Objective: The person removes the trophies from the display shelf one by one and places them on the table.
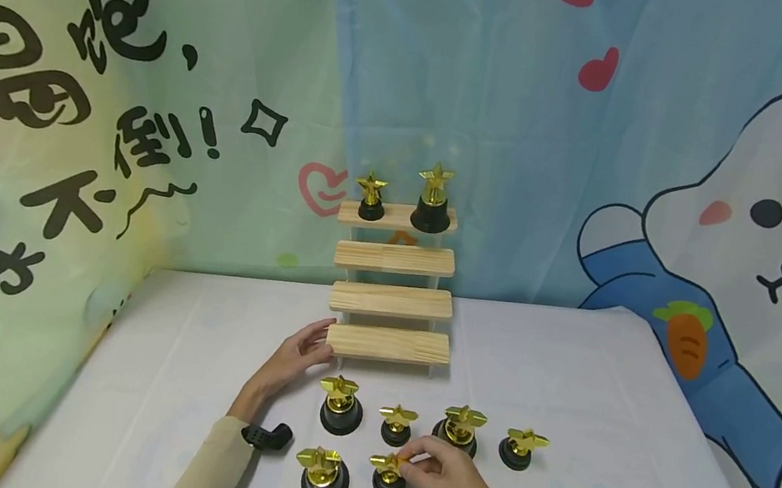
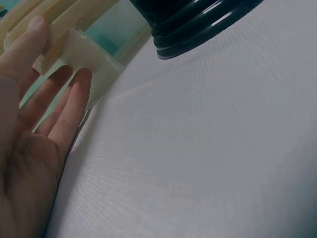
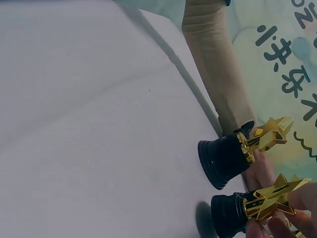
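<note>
My left hand point(image 1: 302, 353) rests at the left end of the lowest board of a tiered wooden display stand point(image 1: 387, 345). In the left wrist view its thumb lies along the boards, with the other fingers fairly straight beside the translucent side support point(image 2: 96, 62). At the front, my right hand point(image 1: 447, 480) pinches the gold star of a small star trophy point(image 1: 389, 480) between thumb and fingers. This trophy's black base point(image 3: 228, 214) shows upright in the head view. A larger star trophy point(image 1: 324, 479) stands just left of it.
Behind these is a row of star trophies: a large one point(image 1: 340, 408), a small one point(image 1: 397, 426), another large one point(image 1: 460, 427) and a small one point(image 1: 518, 449). Two more, one small point(image 1: 372, 197) and one large point(image 1: 433, 200), stand on the top board. Printed cloth point(image 1: 487, 107) hangs behind.
</note>
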Available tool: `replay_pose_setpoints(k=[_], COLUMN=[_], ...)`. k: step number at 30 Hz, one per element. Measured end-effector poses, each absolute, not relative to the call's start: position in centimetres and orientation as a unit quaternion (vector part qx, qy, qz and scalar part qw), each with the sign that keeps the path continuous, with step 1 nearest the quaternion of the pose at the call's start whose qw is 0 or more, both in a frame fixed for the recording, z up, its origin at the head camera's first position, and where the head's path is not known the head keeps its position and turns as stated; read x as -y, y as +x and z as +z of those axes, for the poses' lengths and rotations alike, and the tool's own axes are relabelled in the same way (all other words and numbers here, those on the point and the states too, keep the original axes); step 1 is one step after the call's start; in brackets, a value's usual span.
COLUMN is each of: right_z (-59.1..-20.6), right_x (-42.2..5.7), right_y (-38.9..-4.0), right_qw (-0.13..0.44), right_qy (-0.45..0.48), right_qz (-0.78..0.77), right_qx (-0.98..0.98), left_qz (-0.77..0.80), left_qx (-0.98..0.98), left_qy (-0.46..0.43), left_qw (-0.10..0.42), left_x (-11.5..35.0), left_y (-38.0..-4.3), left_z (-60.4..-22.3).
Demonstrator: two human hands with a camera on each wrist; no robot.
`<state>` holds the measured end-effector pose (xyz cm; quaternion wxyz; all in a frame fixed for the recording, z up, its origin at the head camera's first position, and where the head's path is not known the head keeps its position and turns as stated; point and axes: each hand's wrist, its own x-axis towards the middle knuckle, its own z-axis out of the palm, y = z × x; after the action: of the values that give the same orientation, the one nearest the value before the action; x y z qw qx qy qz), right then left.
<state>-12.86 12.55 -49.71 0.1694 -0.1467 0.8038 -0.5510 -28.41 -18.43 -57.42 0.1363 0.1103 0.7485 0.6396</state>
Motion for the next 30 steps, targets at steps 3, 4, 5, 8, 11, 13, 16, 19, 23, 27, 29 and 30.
replay_pose_setpoints(k=[3,4,5,8,11,13,16,19,23,27,29,30], right_z=[-49.9,-50.0,-50.0,-50.1,-50.3,-50.4,-50.7,-50.8,-50.9,-51.0,-51.1,-51.1], right_x=[-12.5,-12.5,-12.5,-12.4,-12.4,-12.4,-12.3,-12.3,-12.4,-12.5,-12.5,-12.5], right_y=[-12.7,-12.7,-12.7,-12.6,-12.6,-12.5,-12.5,-12.4,-12.3,-12.4,-12.4,-12.4], right_qw=[0.171,0.173,0.174,0.177,0.181,0.185,0.187,0.189,0.196,0.194,0.193,0.194], right_qy=[-0.145,-0.144,-0.141,-0.139,-0.134,-0.129,-0.127,-0.13,-0.134,-0.145,-0.15,-0.151], right_qz=[-0.55,-0.55,-0.549,-0.556,-0.561,-0.559,-0.549,-0.548,-0.552,-0.552,-0.552,-0.552], right_qx=[-0.805,-0.804,-0.805,-0.8,-0.797,-0.798,-0.805,-0.804,-0.799,-0.798,-0.797,-0.797], left_qz=[0.638,0.639,0.64,0.639,0.638,0.637,0.638,0.639,0.638,0.64,0.642,0.642], left_qx=[-0.749,-0.749,-0.748,-0.749,-0.75,-0.751,-0.75,-0.75,-0.75,-0.749,-0.748,-0.747], left_qy=[0.111,0.111,0.111,0.111,0.112,0.111,0.11,0.113,0.119,0.114,0.111,0.11], left_qw=[0.138,0.138,0.138,0.137,0.136,0.136,0.134,0.129,0.125,0.128,0.13,0.132], left_x=[18.4,18.4,18.4,18.4,18.4,18.3,18.3,18.4,18.3,18.4,18.4,18.4], left_y=[-28.3,-28.3,-28.3,-28.3,-28.3,-28.3,-28.3,-28.2,-28.2,-28.2,-28.3,-28.3], left_z=[-57.4,-57.4,-57.4,-57.4,-57.4,-57.4,-57.4,-57.5,-57.5,-57.4,-57.5,-57.5])
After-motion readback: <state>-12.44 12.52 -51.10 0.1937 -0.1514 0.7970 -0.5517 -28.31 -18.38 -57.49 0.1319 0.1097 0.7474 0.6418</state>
